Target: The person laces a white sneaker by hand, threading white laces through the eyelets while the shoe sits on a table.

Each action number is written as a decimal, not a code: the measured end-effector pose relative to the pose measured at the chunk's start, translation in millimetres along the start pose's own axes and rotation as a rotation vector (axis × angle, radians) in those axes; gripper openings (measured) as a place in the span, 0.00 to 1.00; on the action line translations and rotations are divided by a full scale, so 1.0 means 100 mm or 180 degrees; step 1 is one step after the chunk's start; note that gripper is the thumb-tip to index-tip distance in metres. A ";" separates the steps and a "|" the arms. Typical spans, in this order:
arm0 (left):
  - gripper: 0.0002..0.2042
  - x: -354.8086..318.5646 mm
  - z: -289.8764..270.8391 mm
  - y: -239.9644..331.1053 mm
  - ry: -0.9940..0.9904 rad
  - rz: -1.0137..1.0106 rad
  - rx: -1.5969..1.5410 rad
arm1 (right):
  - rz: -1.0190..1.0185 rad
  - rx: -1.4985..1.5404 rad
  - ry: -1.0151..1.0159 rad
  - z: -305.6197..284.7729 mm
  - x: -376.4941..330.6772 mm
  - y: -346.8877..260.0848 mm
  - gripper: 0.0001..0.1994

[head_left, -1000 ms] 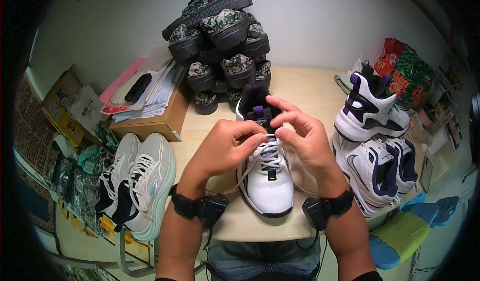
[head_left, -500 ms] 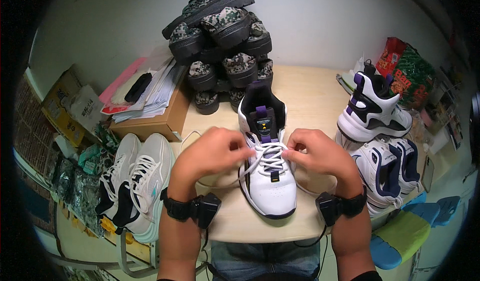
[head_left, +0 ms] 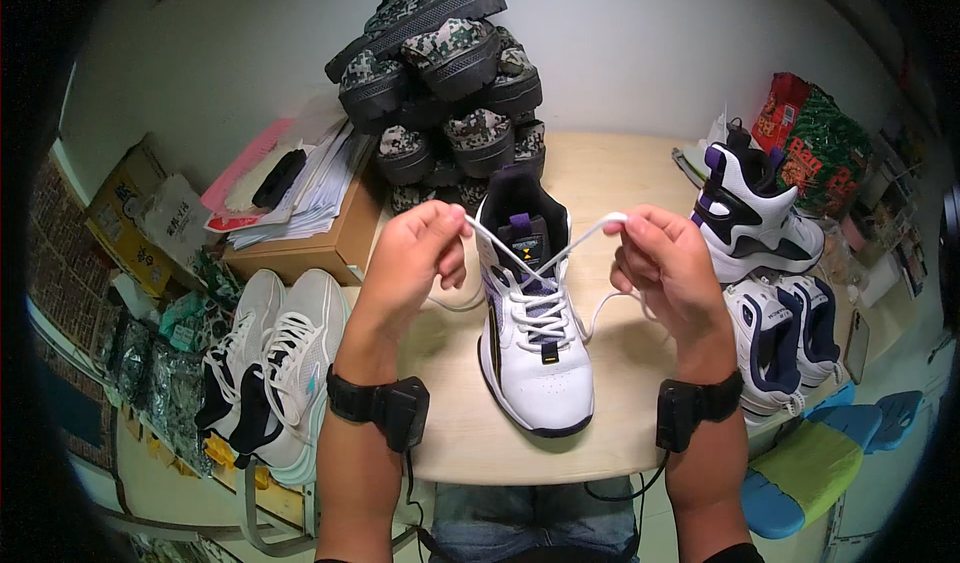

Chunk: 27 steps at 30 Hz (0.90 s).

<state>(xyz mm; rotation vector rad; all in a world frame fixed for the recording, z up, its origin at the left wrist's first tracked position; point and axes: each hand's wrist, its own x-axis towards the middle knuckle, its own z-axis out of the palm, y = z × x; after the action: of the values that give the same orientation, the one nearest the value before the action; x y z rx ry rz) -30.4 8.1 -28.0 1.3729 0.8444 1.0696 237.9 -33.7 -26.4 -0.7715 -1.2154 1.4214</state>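
Note:
A white sneaker (head_left: 545, 383) with black and purple parts stands upright on the table, toe toward me. Its white shoelace (head_left: 522, 263) crosses over itself above the tongue, and both ends are drawn out to the sides. On the left, my left hand (head_left: 428, 253) pinches one lace end, raised beside the shoe's collar. Opposite it, my right hand (head_left: 655, 258) pinches the other end between thumb and forefinger. Loose lace hangs below each hand. The lower rows of lace stay threaded through the eyelets.
Camouflage shoes (head_left: 450, 73) are stacked at the back. To the left are a cardboard box (head_left: 330, 238) with papers on it and a pair of grey-white sneakers (head_left: 290, 363). At right stand a matching high sneaker (head_left: 750, 223), white-and-navy sneakers (head_left: 770, 343) and a phone (head_left: 857, 348).
Both hands have risen from the laces on the shoe and moved outward and away from me. The lace ends are now pulled up into a wide crossing over the tongue.

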 end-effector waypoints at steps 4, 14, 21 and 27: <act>0.12 0.13 0.04 -0.05 0.0064 0.0119 -0.0945 | -0.0175 0.0166 0.0267 0.17 0.31 0.05 0.11; 0.07 0.43 -0.05 -0.35 0.1047 0.0119 0.0757 | -0.1038 -0.2619 0.1133 0.04 0.69 0.43 0.14; 0.10 0.07 -0.03 -0.18 0.1085 0.1120 0.1614 | -0.1534 -0.3107 0.0630 0.25 0.12 0.13 0.10; 0.09 -0.01 0.17 -0.09 0.0151 0.0687 0.1755 | -0.0770 -0.3555 -0.0640 0.25 0.04 0.25 0.08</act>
<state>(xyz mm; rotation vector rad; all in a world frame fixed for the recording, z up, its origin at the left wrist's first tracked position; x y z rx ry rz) -13.4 2.6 -36.1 1.9393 1.0960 1.0783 205.9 -34.2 -42.1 -1.1600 -2.2044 0.5316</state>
